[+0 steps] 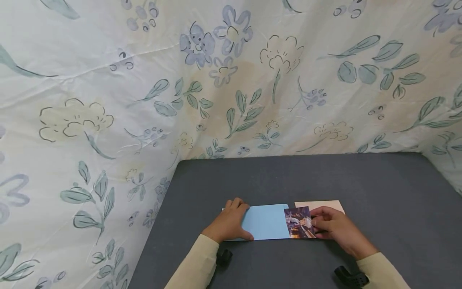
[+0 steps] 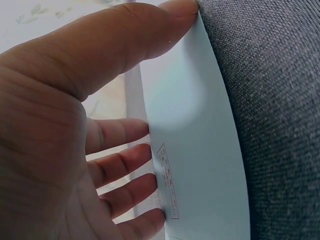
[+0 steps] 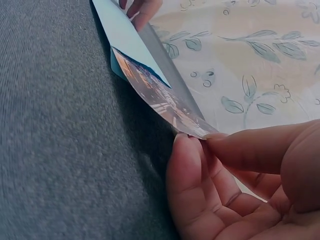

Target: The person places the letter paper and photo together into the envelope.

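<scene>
A light blue envelope [image 1: 267, 222] lies flat on the dark table. My left hand [image 1: 229, 222] holds it at its left part, thumb at the near edge and fingertips along the far edge. A small red-printed box shows on the envelope [image 2: 205, 150] in the left wrist view. Out of the envelope's right end sticks a colourful photo card [image 1: 298, 222], its left part inside the mouth in the right wrist view. My right hand [image 1: 333, 228] pinches the card's right edge between thumb and fingers. The photo card [image 3: 155, 97] bows slightly, its outer end raised off the table.
A cream paper piece [image 1: 325, 203] lies behind the right hand, partly covered by the hand and the card. The dark grey table [image 1: 281, 180] meets a floral cloth [image 1: 274, 116] at the back and left. Black wrist cameras [image 1: 351, 277] sit on both wrists.
</scene>
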{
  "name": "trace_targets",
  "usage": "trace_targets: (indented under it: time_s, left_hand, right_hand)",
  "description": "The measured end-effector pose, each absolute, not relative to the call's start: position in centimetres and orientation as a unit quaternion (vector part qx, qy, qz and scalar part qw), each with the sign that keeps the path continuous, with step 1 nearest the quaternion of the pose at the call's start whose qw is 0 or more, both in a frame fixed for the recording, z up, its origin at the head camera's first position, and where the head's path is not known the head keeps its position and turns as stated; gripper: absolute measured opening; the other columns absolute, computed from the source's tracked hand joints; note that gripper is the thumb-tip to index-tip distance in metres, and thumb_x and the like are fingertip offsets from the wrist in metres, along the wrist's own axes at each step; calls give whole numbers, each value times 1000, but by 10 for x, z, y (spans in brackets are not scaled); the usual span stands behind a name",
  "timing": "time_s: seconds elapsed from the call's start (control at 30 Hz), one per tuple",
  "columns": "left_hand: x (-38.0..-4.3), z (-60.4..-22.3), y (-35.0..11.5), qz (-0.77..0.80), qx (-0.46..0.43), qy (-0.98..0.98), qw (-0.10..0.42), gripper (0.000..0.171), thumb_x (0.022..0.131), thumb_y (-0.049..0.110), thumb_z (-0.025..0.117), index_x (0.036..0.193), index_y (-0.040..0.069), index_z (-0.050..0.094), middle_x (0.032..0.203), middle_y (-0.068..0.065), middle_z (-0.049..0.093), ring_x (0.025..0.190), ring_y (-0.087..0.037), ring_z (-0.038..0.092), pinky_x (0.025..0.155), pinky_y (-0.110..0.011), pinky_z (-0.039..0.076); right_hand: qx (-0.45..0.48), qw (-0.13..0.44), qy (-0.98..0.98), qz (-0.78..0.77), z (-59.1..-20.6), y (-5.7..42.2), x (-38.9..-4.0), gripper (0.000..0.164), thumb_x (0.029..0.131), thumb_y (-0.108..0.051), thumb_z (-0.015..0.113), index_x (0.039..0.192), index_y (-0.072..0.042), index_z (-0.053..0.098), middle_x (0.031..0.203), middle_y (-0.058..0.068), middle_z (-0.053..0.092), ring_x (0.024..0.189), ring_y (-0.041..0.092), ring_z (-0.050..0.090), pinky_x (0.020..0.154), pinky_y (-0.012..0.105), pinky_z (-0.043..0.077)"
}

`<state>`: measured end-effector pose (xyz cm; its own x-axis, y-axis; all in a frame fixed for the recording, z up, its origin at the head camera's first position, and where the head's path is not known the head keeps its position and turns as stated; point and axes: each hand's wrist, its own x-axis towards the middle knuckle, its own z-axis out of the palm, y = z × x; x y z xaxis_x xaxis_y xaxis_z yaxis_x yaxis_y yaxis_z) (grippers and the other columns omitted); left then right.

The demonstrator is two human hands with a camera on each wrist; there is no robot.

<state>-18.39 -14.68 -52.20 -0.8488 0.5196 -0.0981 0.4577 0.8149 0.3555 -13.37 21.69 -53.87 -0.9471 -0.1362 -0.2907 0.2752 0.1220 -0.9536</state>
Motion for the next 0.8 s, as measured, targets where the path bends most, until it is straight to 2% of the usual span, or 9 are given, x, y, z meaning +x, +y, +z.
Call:
trace_targets:
  time_s: [0.3,0.8]
  left_hand:
    - [-186,-522,-145,167,254,948,99,99,74,51,102,153,8,60,144,-4,50,127,-24,44,99,-39,54]
    - [-189,-521,-141,174,249,947,107,98,75,49,102,153,7,60,144,-4,49,129,-24,43,100,-39,54]
  right_hand:
    - [20,163,723,-671,-539,213,-138,30,106,1,66,131,15,59,100,15,67,88,27,70,71,41,63]
    - [28,171,729,-662,-540,209,-148,28,107,3,64,131,15,59,100,13,67,88,27,68,70,40,62]
